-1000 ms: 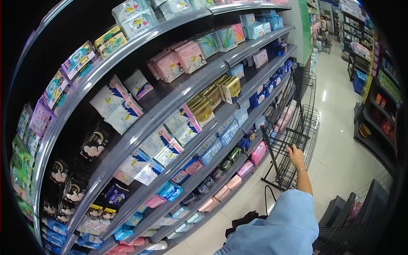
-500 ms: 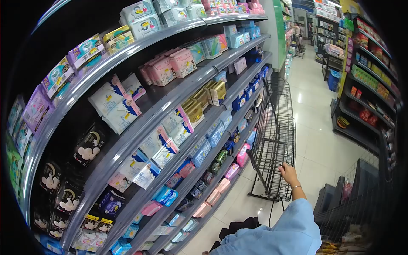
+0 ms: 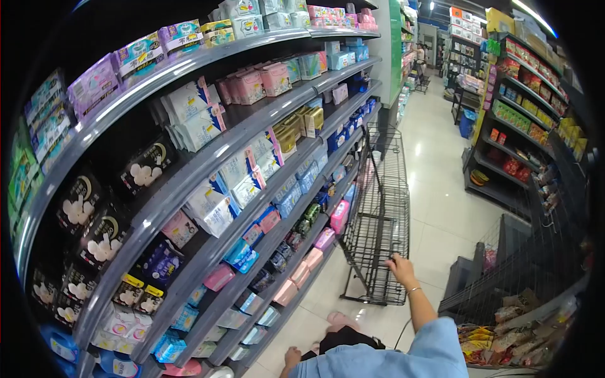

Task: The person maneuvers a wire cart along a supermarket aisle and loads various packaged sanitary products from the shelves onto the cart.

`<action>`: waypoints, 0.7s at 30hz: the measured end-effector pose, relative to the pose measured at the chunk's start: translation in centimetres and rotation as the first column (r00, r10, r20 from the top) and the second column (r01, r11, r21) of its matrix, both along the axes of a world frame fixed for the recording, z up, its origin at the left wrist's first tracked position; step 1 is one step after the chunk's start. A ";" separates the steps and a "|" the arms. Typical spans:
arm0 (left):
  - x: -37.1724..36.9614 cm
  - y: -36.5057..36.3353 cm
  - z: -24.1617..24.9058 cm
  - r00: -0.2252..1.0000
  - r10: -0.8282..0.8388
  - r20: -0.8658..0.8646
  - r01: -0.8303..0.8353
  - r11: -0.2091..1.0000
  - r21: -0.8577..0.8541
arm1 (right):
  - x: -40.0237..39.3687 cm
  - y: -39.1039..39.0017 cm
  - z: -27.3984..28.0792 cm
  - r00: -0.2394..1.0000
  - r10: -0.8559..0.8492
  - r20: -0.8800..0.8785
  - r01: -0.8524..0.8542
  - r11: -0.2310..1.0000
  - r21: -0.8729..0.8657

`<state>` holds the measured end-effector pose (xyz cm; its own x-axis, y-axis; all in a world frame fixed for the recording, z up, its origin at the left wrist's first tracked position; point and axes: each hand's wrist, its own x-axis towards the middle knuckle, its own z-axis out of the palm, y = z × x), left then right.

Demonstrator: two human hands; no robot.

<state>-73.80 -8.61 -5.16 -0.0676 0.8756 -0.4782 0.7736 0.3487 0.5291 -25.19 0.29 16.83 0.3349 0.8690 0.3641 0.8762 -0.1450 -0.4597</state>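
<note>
My right hand, with a bracelet at the wrist, is curled on the near right edge of a black wire rack. The rack stands tilted-looking in the aisle, close beside the shelves. Low at the bottom of the view, my left hand hangs near my dark-clad legs, and its fingers are too small and partly hidden to make out. The closest goods to it are small packs on the lower shelves, such as a pale pink pack.
Curved grey shelves of sanitary-pad packs fill the left side. Black packs with white flowers are nearest. Grocery shelves, a blue bin and wire mesh with snack bags are on the right. Shiny tiled floor runs ahead.
The view has shifted, so the rack and shelves sit differently in it. My left hand and a pink shoe have come into view below. My right hand stays at the rack's edge.
</note>
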 end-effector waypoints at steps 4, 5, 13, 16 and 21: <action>4.4 3.9 3.0 0.984 -0.110 0.141 0.075 0.970 0.231 | -3.7 -3.4 0.8 0.999 0.023 -0.041 -0.024 0.999 -0.042; 5.8 4.9 4.4 0.972 -0.140 0.187 0.084 0.957 0.279 | -4.5 -4.0 0.6 0.999 0.035 -0.015 -0.035 0.999 -0.001; 13.9 8.0 16.9 0.730 -0.027 0.683 -0.160 0.964 0.210 | -9.9 -8.8 0.3 0.996 0.083 -0.027 -0.082 0.995 0.054; 16.3 7.6 22.2 0.662 0.015 0.749 -0.258 0.943 0.209 | -11.6 -10.3 0.3 0.991 0.105 -0.085 -0.103 0.994 0.033; 18.9 8.7 22.9 0.581 0.054 0.812 -0.352 0.916 0.191 | -14.3 -11.9 -1.8 0.980 0.163 -0.116 -0.162 0.987 0.019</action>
